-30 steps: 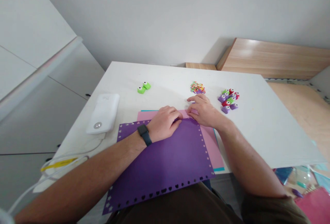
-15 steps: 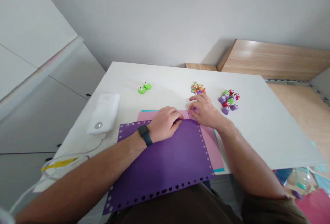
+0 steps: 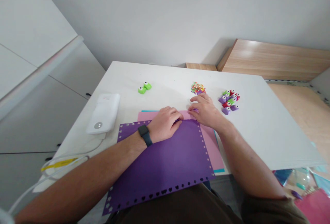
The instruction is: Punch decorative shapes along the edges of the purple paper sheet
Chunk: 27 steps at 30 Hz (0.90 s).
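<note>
A purple sheet of paper (image 3: 165, 155), with hearts, stars and other small shapes punched along its edges, overhangs the table's front edge. My left hand (image 3: 166, 122), wearing a dark watch (image 3: 144, 134), pinches its far edge between thumb and curled fingers. Just to the right, my right hand (image 3: 203, 108) has thumb and forefinger drawn together beside that edge. Something small and purple shows under its fingers, too hidden to name. Beyond this hand lies a pile of colourful paper cutouts (image 3: 198, 88). Pink paper (image 3: 210, 145) and blue paper (image 3: 219, 170) lie underneath the purple sheet.
Several purple, red and green craft punches with eyes (image 3: 229, 100) cluster on the right of the white table (image 3: 257, 131). Two green ones (image 3: 144, 87) sit at the back left. A white power bank (image 3: 103, 114) with a cable lies at the left. Wooden furniture (image 3: 273, 60) stands behind.
My right hand has shifted very slightly, its fingers lowering a little by the paper's edge. My left hand and the purple sheet stay where they were.
</note>
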Available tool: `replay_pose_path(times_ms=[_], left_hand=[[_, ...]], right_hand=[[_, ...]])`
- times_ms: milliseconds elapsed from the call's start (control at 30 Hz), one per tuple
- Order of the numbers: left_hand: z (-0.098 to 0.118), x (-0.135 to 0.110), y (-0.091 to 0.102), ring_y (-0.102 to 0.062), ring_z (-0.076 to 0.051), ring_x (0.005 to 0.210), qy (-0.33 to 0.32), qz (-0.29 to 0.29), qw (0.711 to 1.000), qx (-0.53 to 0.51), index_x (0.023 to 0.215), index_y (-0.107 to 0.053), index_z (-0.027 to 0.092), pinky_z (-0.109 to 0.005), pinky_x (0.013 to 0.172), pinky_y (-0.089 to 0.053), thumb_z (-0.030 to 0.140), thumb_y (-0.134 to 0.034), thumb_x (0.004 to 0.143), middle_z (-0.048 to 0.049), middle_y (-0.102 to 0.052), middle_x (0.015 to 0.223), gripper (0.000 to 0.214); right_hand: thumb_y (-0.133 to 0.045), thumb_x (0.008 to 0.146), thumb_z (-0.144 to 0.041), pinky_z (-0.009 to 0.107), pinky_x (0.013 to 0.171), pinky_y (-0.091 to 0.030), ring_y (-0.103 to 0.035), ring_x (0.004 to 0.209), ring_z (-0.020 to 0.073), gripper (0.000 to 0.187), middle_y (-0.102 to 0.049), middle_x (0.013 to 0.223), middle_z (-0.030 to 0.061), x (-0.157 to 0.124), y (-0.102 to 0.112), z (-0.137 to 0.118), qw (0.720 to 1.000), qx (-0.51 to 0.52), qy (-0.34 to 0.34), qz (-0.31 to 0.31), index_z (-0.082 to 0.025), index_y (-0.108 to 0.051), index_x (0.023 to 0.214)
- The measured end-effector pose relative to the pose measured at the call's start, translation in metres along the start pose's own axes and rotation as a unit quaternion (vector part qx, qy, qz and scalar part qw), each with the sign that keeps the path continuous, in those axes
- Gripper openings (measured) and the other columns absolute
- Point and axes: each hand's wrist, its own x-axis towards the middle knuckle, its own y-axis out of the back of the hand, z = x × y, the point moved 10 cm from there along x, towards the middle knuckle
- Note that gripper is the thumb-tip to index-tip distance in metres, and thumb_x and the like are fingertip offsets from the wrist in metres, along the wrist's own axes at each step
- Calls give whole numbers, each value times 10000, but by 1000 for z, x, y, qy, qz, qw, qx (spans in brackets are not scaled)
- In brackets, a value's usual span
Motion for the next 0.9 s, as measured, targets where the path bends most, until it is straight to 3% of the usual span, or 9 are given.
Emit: replay_pose_path(times_ms=[567,900], left_hand=[[0,0,-1,-625,-246,1014,-2,1,1000,8,1066,-714,189,-420,948,-499,210,-608,1029,-77,-708,1050,114],[-1,0,-1,-630,-245,1036,0,2,1000,1,1069,-720,190,-422,966,-502,218,-606,1031,-82,-716,1065,123]], right_hand=[[-614,1006,-190,518,1073,-465,-537,1219,328,161,-731,1190,135,1,-5,4,1000,-8,-19,-9,-192,-764,946],[-718,959,-261,533,1082,-467,-567,1216,331,118,-732,1214,127,0,3,2,1000,-11,-10,-5,-214,-788,876]])
